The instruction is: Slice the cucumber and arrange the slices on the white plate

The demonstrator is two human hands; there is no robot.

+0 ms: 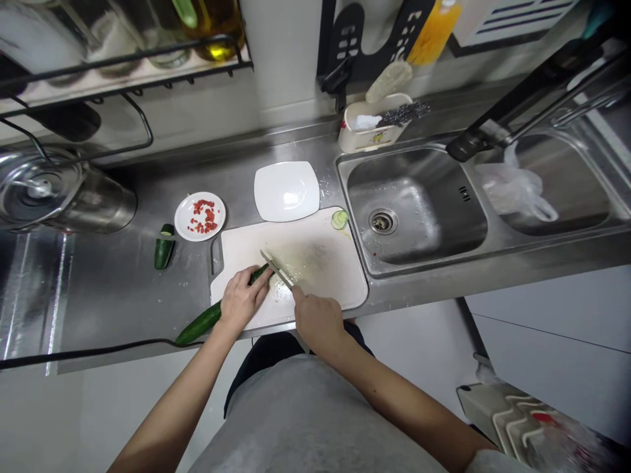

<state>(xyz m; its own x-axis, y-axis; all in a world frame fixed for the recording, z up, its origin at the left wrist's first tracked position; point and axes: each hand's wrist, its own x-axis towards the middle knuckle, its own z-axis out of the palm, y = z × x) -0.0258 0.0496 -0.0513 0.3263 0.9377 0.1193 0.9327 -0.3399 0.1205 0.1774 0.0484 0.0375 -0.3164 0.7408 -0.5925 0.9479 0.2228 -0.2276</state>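
Observation:
A long green cucumber (201, 323) lies slantwise over the left part of a white cutting board (340, 282), its near end reaching past the board's edge. My left hand (242, 299) is closed over it near its far end. In my right hand (318, 318) is the handle of a small knife (277, 268). The blade is at the cucumber's cut end, close to my left fingertips. A few thin cucumber slices (340, 219) rest at the board's far right corner. The board's middle looks wet.
Behind the board is a white square plate (286, 172). A small plate (183, 220) with chopped red pieces and a cut cucumber piece (163, 253) are at left. To the right is a steel sink (419, 243). A black cable (98, 351) runs along the counter's front left.

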